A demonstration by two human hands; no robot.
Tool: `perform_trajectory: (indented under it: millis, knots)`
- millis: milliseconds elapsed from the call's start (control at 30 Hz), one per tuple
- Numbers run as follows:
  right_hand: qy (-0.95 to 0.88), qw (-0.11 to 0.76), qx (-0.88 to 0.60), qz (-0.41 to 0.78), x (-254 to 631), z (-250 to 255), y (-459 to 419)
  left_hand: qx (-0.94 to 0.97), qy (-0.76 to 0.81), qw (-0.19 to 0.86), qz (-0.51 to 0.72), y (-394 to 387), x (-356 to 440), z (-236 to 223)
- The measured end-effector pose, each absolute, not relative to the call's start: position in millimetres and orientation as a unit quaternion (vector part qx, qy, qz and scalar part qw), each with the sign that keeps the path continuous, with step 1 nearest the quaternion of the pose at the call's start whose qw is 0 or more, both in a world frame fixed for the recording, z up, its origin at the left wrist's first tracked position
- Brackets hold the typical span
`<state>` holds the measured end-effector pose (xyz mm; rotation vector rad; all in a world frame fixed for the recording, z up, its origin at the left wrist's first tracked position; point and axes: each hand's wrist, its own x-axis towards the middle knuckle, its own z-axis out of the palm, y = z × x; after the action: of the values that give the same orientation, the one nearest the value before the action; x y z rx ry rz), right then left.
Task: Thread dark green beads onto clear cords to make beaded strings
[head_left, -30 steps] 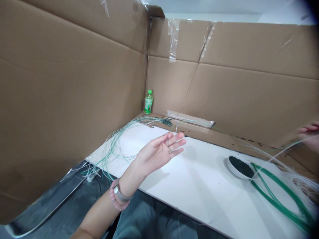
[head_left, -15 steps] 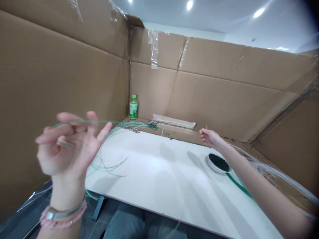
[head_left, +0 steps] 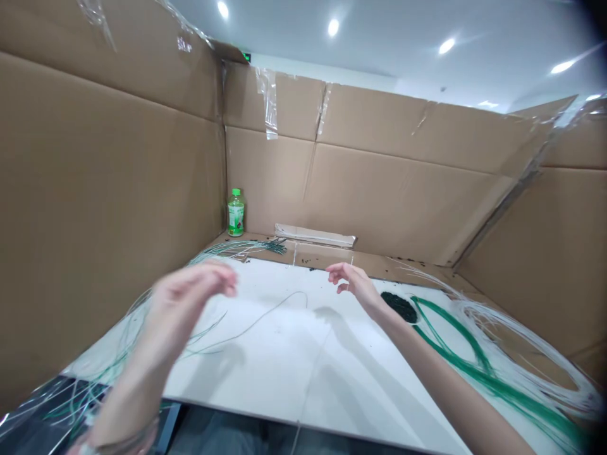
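My left hand (head_left: 192,291) is raised over the left part of the white table (head_left: 265,373). Motion smears its fingers, which look bent together; whether anything is in them I cannot make out. Over the table's middle, toward the back, my right hand (head_left: 353,283) has curled fingers, closed on a thin pale strand (head_left: 313,373) that runs down past the front edge. Green and white strands (head_left: 118,344) spread under and beside my left arm. By my right forearm sits a bowl of small dark pieces (head_left: 399,308), partly hidden. One loose strand (head_left: 279,303) curves between my hands.
Cardboard walls (head_left: 379,183) enclose the table. A green-capped bottle (head_left: 236,215) stands in the back left corner, near a bundle of dark-tipped strands (head_left: 272,246). A cardboard strip (head_left: 315,235) lies at the back. Green strands (head_left: 474,373) and white strands (head_left: 545,354) lie on the right.
The view has shifted right. My left hand has moved inward, its spread fingers now drawn together, and the green strand across it no longer shows there. My right hand is lower and closer to my left.
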<state>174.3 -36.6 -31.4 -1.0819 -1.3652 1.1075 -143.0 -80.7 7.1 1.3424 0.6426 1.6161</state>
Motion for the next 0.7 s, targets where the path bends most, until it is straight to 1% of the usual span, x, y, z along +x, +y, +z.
perform_trajectory:
  millis: [33,67,133,233,333,467,533,633,700]
  knots:
    - [-0.570,0.522,-0.439,0.457,167,-31,-44,0.614,0.277,0.434,0.598,-81,-123,3]
    - [-0.573,0.528,-0.430,0.456,161,-30,-50,0.648,0.280,0.436,0.558,-81,-105,-2]
    - [-0.577,0.535,-0.417,0.455,149,-29,-63,0.662,0.275,0.465,0.519,-82,-77,-9]
    - [-0.586,0.539,-0.386,0.466,137,-29,-78,0.659,0.267,0.503,0.491,-83,-56,-16]
    - [-0.597,0.542,-0.357,0.472,131,-28,-88,0.667,0.269,0.502,0.480,-84,-52,-17]
    - [-0.605,0.549,-0.353,0.456,128,-25,-96,0.683,0.277,0.498,0.457,-88,-48,-19]
    - [-0.617,0.549,-0.378,0.419,128,-24,-99,0.666,0.273,0.525,0.454,-91,-45,-21]
    - [-0.638,0.539,-0.428,0.347,129,-22,-102,0.605,0.258,0.597,0.460,-96,-42,-28]
    - [-0.637,0.535,-0.436,0.344,130,-21,-104,0.548,0.249,0.660,0.451,-100,-43,-36]
